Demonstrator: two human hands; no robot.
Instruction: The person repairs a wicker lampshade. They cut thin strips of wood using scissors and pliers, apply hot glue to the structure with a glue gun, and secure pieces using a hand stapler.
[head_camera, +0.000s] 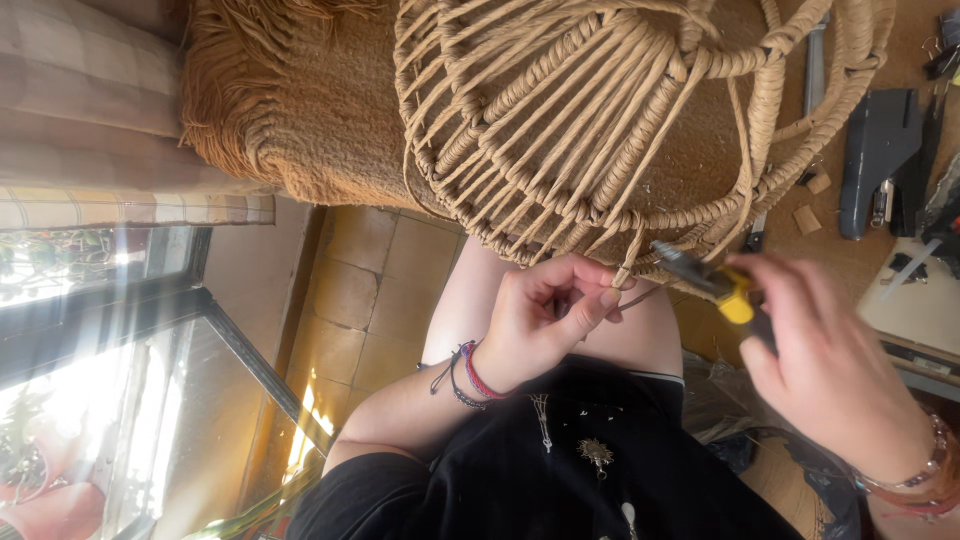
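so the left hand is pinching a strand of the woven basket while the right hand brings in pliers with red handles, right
Not quite: the handles are yellow, not red. The head view shows the left hand pinching a strand at the edge of the woven basket, while the right hand brings the pliers in towards that same strand.

Woven frame (600, 130) on table (720, 150) above lap; L hand (545, 315) left of R hand (830, 360) w/ pliers (705, 275); stapler (880, 160) far right.
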